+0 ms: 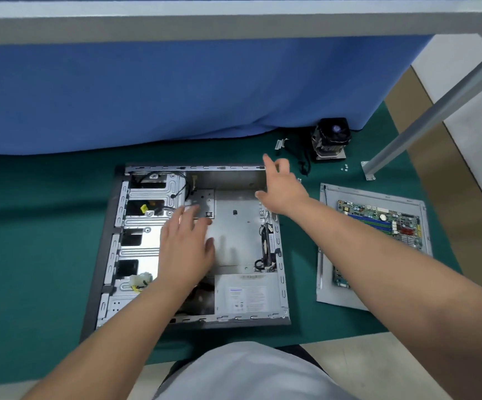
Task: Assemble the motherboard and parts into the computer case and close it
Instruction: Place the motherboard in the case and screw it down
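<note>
Early stage by the look of it: computer case (187,246) lying open on the green mat (46,226), main bay bare, nothing fitted yet. Left hand (186,249) spread flat, palm down over the case floor; right hand (281,187) open, fingers splayed above the far right corner, holding nothing. Next, probably: fetching the motherboard (378,229) (resting on the side panel (349,290) just right of the case), cooler (330,140) beyond.

Case (135,287): lies open on the mat (46,226), in the middle.
Motherboard (378,226): right of the case, on a side panel (358,295).
Cooler (330,138): behind the panel, near the curtain (176,90).
Screws (344,168): just before the cooler.
Power supply (245,295): in the case, near right corner.
</note>
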